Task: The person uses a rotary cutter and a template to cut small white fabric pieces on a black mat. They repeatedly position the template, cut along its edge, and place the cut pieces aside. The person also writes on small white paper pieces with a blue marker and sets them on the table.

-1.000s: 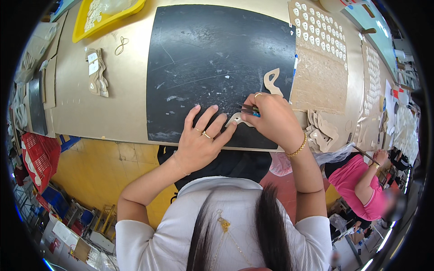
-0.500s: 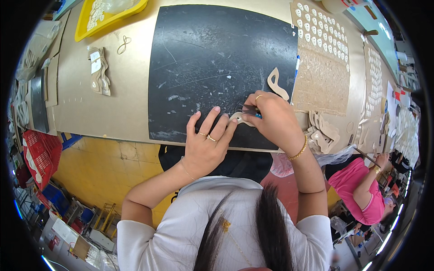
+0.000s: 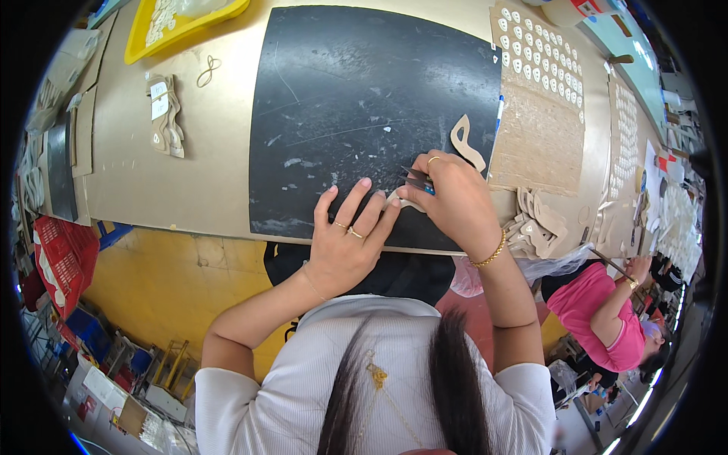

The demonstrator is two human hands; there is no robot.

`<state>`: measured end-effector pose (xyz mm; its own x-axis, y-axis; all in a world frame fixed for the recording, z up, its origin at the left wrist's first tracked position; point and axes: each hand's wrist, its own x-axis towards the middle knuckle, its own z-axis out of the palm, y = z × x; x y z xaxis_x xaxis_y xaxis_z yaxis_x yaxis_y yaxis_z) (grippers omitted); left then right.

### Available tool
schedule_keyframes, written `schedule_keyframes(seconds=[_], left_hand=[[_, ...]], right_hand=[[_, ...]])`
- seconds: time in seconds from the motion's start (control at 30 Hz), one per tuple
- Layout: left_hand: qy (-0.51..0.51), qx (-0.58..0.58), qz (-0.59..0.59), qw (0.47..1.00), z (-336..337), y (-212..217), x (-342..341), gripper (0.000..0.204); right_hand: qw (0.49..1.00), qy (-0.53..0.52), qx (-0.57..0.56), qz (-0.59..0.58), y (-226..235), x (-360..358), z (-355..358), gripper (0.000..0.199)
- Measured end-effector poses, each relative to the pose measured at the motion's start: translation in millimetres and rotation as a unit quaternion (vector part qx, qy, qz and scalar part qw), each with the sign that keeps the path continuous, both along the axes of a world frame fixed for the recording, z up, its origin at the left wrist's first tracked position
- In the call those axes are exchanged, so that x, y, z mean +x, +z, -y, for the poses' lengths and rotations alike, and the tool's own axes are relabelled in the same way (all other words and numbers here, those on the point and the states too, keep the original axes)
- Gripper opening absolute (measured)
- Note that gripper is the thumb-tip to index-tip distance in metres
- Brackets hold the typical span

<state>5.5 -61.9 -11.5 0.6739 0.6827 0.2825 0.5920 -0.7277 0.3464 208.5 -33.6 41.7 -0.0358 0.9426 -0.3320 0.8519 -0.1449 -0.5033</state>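
Observation:
A black cutting mat [image 3: 364, 83] with scratches and pale scraps lies on the table in front of me. At its near edge is a small curved beige piece [image 3: 410, 204], partly hidden by my fingers. My left hand [image 3: 345, 239] lies with its fingers spread, its fingertips touching the piece's left end. In my closed right hand [image 3: 461, 203] is a pair of small snips [image 3: 417, 180] with dark blades and a blue part, the blades pointing left just above the piece. Another curved beige piece [image 3: 459, 140] lies beyond my right hand.
Right of the mat, a brown board [image 3: 535, 152] bears rows of small white pieces, with a blue-and-white pen [image 3: 500, 110] beside it. Beige cutouts [image 3: 542, 227] are heaped nearer. Leftward lie a banded bundle [image 3: 173, 117] and a yellow tray [image 3: 136, 45]. A person in pink [image 3: 584, 303] sits at right.
The snips' blades have come further into view and parted as my right hand turned slightly. My left hand keeps its place on the piece.

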Motion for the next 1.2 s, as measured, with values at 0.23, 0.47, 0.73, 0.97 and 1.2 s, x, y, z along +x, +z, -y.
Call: schedule_keyframes(seconds=[0.23, 0.47, 0.73, 0.97, 1.2], left_hand=[[-0.015, -0.027, 0.011, 0.999, -1.6, 2.6, -5.3, 0.051], [0.001, -0.069, 0.035, 0.997, -9.4, 10.7, 2.6, 0.05], [0.004, 0.03, -0.015, 0.999, -10.4, 6.9, 6.3, 0.047], [-0.068, -0.024, 0.001, 0.997, -28.1, 9.3, 6.6, 0.052], [-0.07, 0.042, -0.103, 0.991, -19.6, 9.4, 9.0, 0.054]], right_hand=[[0.999, 0.013, -0.005, -0.033, -3.5, 8.7, 0.3, 0.028], [1.0, 0.023, -0.003, -0.019, -3.1, 7.5, -0.2, 0.028], [0.955, -0.208, 0.125, -0.17, 9.8, 40.1, 21.2, 0.02], [0.937, -0.299, 0.136, -0.12, -17.3, 52.5, 67.4, 0.036], [0.946, -0.268, 0.126, -0.13, -20.6, 50.6, 47.7, 0.039]])
